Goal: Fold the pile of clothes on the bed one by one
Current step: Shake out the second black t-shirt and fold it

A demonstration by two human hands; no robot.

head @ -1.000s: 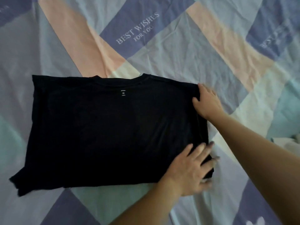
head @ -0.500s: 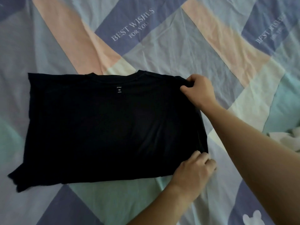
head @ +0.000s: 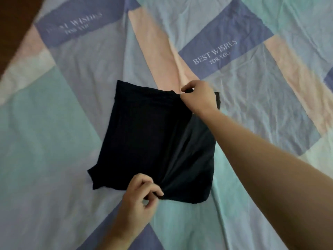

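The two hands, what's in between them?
In the head view, only the black shirt lies between the left hand and the right hand. Each hand pinches one end of its folded-over edge, above the patchwork bedsheet.

The bed [head: 54, 123] fills nearly the whole view and is covered by a creased sheet [head: 252, 98] printed in angular patches of pale blue, mint green, peach, cream and darker blue. Two darker blue patches carry white lettering [head: 214, 53] reading "BEST WISHES FOR YOU". A dark brown surface [head: 16, 18] occupies the upper left corner. Lighting is dim and even.
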